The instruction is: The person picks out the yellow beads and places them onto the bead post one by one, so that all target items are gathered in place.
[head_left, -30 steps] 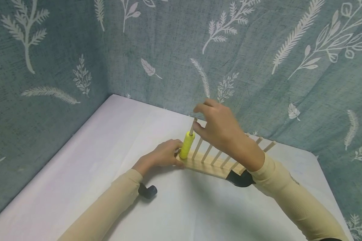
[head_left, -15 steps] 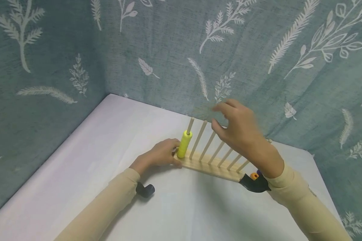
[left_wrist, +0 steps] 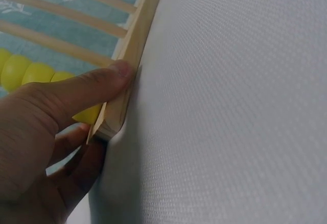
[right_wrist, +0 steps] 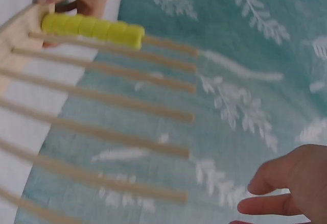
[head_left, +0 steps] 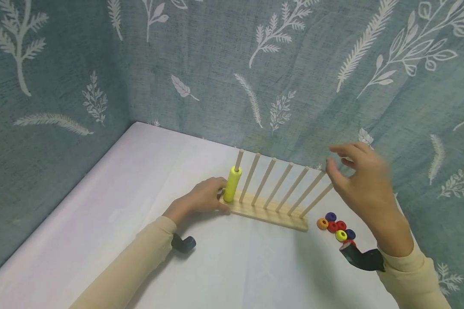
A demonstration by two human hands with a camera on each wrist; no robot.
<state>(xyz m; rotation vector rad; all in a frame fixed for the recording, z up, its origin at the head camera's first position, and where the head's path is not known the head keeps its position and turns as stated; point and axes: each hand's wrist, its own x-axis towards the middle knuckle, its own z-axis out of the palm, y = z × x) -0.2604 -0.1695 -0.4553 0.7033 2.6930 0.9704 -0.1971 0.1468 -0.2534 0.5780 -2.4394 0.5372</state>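
Note:
A wooden peg stand (head_left: pixel 268 217) stands on the table with several upright rods in a row. Yellow beads (head_left: pixel 232 184) are stacked on its leftmost rod, whose top sticks out above them. My left hand (head_left: pixel 205 197) grips the left end of the base; in the left wrist view the thumb (left_wrist: pixel 110 76) lies along the base and the other fingers are behind and below the end. My right hand (head_left: pixel 365 184) is in the air past the right end of the stand, fingers loosely bent, holding nothing. The other rods carry no beads.
Loose beads (head_left: pixel 333 226) in red, orange, yellow and dark blue lie in a cluster on the white table (head_left: pixel 216 266), right of the stand. A patterned green cloth (head_left: pixel 201 51) hangs behind the table. Black wrist mounts (head_left: pixel 361 259) stick out from both sleeves.
My right hand has moved away from the yellow stack to the right, uncovering the other rods and the loose beads. The left hand has stayed on the base.

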